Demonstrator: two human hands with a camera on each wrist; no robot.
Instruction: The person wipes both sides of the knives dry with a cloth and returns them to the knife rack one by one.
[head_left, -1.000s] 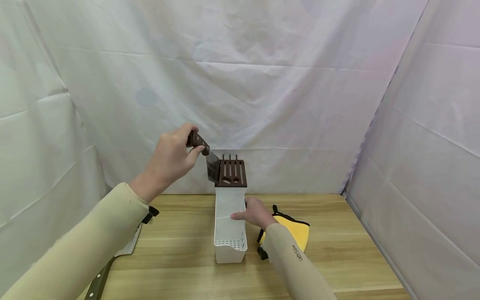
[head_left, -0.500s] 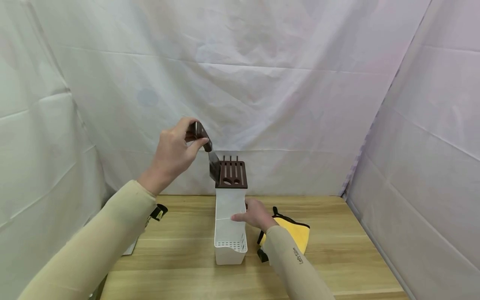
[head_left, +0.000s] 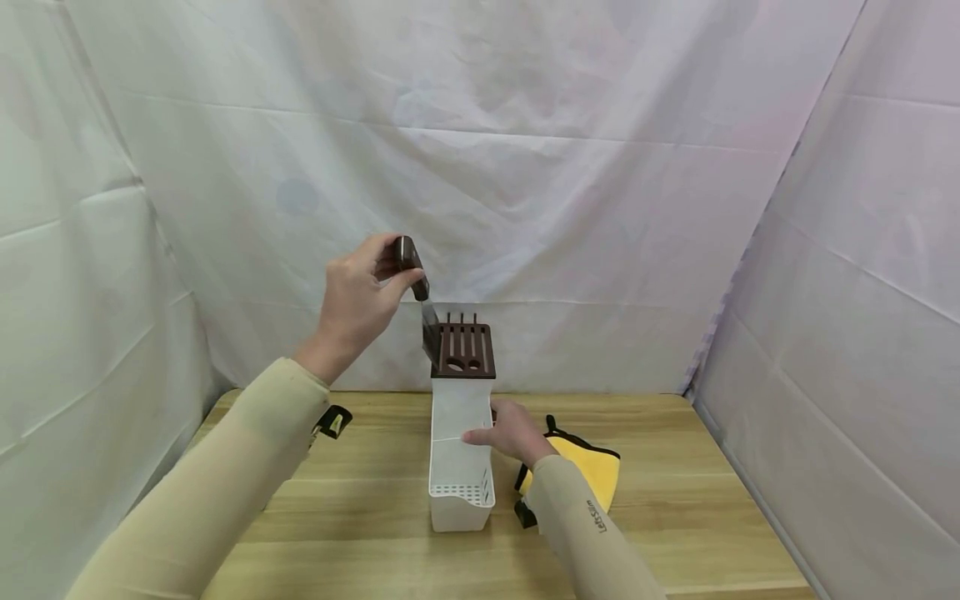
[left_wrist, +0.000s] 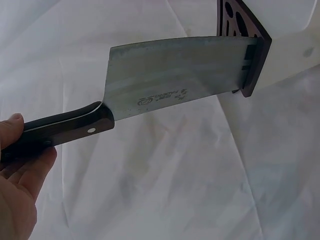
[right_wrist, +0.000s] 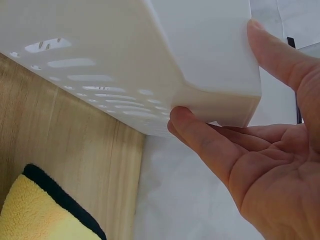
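Cleaver [left_wrist: 175,77] slants down from the left hand [head_left: 356,292], whose thumb and fingers are clamped on its dark handle [left_wrist: 70,127]. The blade's far end meets the brown slotted top [head_left: 463,372] of the white holder [head_left: 459,417] along its left side; how deep it sits, I cannot tell. Apart and lower, the right hand [head_left: 516,429] grips the holder's right side. The holder stands upright on the desk [head_left: 697,500], a yellow cloth [head_left: 600,475] near its right.
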